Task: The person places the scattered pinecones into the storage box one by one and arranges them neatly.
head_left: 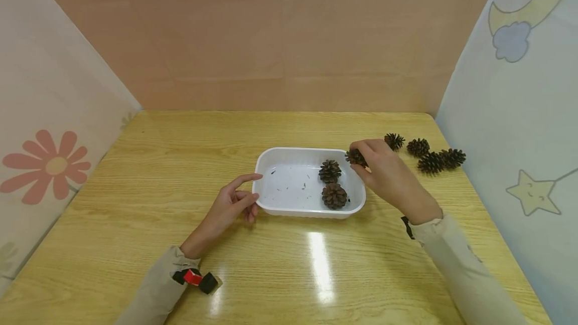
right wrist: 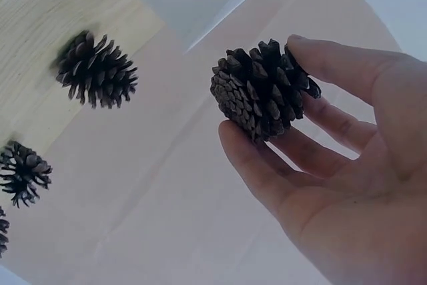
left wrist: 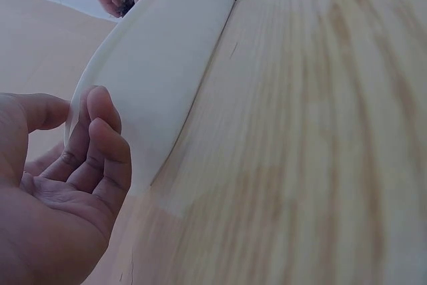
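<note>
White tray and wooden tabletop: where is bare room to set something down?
Free: tabletop between the left hand and flower-printed sheet; the near stretch between the sleeves; the white tray's left half, barring debris.
Crowded: the tray's right half, with two pine cones and the right hand holding a third cone; tabletop right rear, with four loose cones.
</note>
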Action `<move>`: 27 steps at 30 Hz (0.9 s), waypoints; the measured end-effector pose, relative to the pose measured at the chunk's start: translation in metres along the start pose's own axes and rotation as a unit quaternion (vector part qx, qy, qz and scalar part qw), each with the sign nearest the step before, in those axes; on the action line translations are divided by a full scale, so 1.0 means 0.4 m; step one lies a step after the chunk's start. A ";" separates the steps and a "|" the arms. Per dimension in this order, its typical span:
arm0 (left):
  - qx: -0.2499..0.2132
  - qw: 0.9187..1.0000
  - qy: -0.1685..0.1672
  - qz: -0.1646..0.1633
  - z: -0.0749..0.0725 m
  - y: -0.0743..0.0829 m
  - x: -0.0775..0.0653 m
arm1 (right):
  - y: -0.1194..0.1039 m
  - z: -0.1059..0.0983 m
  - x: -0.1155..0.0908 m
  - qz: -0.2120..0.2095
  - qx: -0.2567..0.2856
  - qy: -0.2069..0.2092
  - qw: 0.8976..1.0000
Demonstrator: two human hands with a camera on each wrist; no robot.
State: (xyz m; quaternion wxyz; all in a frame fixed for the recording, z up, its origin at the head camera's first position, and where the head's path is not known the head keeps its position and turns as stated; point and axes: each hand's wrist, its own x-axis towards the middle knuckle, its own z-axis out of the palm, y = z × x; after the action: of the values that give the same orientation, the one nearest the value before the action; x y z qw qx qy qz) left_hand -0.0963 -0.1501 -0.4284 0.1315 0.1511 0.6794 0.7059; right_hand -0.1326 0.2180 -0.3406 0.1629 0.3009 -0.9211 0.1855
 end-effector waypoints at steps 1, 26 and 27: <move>0.000 1.000 0.000 0.000 0.000 0.000 0.000 | -0.002 0.002 0.001 -0.002 0.001 0.000 1.000; 0.002 1.000 0.001 0.000 0.004 0.006 -0.001 | -0.112 0.055 0.025 -0.051 0.086 -0.034 0.994; 0.002 1.000 0.001 0.000 0.004 0.006 -0.001 | -0.114 0.058 0.026 -0.056 0.085 -0.032 0.994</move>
State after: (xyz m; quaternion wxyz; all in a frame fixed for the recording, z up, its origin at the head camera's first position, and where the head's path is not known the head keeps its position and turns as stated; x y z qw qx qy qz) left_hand -0.0953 -0.1490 -0.4258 0.1300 0.1508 0.6811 0.7046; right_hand -0.1172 0.1684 -0.3457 0.1177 0.3708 -0.8884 0.2437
